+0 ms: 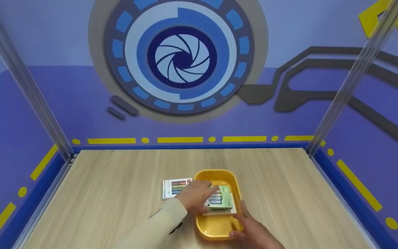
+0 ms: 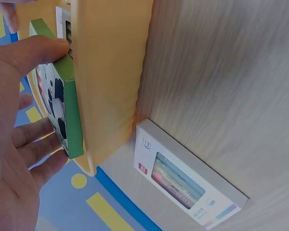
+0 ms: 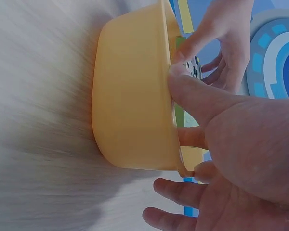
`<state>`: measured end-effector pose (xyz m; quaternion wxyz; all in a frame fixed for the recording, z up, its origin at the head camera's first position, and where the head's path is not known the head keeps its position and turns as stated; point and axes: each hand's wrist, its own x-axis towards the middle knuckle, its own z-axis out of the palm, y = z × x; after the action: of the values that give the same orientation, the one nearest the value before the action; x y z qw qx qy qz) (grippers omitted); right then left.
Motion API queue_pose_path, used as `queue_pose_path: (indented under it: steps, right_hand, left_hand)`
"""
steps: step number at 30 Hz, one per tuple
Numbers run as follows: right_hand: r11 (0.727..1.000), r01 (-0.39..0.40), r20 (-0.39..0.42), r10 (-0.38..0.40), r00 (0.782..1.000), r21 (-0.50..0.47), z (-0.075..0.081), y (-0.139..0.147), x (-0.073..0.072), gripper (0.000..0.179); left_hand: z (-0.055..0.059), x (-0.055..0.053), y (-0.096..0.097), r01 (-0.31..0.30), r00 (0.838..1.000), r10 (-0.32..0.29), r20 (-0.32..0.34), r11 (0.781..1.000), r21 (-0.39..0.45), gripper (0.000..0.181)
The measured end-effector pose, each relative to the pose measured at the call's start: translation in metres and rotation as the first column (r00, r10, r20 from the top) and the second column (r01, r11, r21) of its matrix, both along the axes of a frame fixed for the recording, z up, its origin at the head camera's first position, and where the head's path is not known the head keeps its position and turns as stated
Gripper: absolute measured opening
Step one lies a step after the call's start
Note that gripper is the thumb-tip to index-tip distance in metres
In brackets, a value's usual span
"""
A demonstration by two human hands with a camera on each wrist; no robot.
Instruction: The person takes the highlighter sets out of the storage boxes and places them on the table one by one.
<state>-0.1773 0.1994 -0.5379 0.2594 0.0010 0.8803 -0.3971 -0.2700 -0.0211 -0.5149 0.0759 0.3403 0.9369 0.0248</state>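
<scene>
A yellow plastic tray (image 1: 216,230) with rounded corners stands on the table. My left hand (image 1: 193,196) reaches over its left side and grips a green box (image 1: 226,199), which has a window showing pale sticks and a panda print (image 2: 55,98). The thumb lies on one edge and the fingers on the opposite side. Beneath the green box, inside the tray, part of a white box (image 1: 234,208) shows. My right hand (image 1: 256,230) holds the tray's right rim, thumb on one side of the wall (image 3: 135,91) and a finger on the other.
Just left of the tray, a white windowed box (image 1: 166,191) of coloured sticks lies flat on the wooden table (image 1: 116,180), partly covered by my left hand in the head view. Blue-purple panels (image 1: 64,103) and metal posts (image 1: 29,79) enclose the table's back and sides.
</scene>
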Motion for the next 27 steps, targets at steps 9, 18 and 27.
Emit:
queue_pose_path:
  steps: [9, 18, 27]
  right_hand:
    - [0.996, 0.054, 0.039, -0.051, 0.998, -0.066, -0.001, 0.001, -0.001, 0.075]
    - [0.991, 0.085, 0.064, -0.079, 0.995, -0.102, -0.002, 0.0, 0.0, 0.08]
    - [0.991, 0.101, 0.052, -0.097, 0.994, -0.088, -0.003, -0.001, 0.001, 0.082]
  left_hand:
    - [0.008, 0.004, -0.006, -0.009, 0.999, 0.009, 0.031, 1.0, 0.026, 0.075]
    - [0.011, 0.003, -0.017, -0.003, 1.0, 0.003, -0.023, 1.0, 0.01, 0.067]
    - [0.012, 0.007, -0.027, -0.013, 0.999, 0.013, -0.036, 1.0, -0.002, 0.068]
